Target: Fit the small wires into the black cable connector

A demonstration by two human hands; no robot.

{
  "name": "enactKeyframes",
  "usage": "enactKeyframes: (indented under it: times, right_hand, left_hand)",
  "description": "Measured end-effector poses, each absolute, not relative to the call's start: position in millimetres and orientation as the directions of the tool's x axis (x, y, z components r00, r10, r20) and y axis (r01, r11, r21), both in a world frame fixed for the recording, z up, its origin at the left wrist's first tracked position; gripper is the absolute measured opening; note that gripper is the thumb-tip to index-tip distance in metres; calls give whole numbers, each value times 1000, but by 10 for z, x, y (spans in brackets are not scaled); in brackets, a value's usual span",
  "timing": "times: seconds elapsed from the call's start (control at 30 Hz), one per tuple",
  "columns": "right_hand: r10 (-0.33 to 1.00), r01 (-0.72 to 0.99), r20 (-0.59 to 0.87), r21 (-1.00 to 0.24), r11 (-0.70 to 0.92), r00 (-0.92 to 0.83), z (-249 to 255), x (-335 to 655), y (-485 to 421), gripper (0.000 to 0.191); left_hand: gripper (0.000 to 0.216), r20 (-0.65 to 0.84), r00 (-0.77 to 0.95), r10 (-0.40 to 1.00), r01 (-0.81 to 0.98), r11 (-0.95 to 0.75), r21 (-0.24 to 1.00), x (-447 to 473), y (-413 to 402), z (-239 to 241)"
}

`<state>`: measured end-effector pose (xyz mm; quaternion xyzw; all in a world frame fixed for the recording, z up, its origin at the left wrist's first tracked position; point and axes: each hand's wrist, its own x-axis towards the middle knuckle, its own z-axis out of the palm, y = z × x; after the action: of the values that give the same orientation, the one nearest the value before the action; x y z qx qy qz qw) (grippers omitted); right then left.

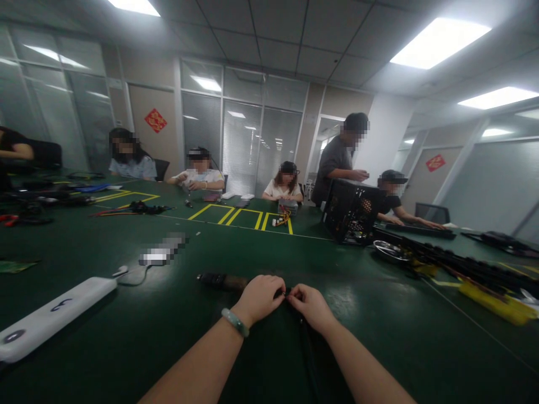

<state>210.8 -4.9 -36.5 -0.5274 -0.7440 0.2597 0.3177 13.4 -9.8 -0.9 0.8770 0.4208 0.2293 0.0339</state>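
Head view: from where I stand, the left hand (260, 297) and right hand (314, 306) nearly meet over the glossy green tabletop (177, 336), wrists angled inward. Each grip is pinched closed, thumb to fingers, on a small dark piece (288, 291) between them, too tiny to name. A smooth, mottled bangle (234, 322) rings the left wrist; beside that hand lies a cylindrical dark tool (223, 281), metallic at its tip.

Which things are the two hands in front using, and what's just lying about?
In use:
small dark piece, too tiny to name, pinched by left hand and right hand
probably the dark cord below
perhaps the dark tool beside the left hand

Seemingly just lying about:
white power strip
loose coloured wires
yellow item
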Motion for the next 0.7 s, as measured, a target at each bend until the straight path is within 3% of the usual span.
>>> enactKeyframes:
  times: [0.7]
  right_hand:
    - [972, 627, 154, -744, 231, -175, -323, 2037, 4, 14]
  left_hand:
    - [9, 349, 529, 774, 713, -628, 312, 153, 19, -36]
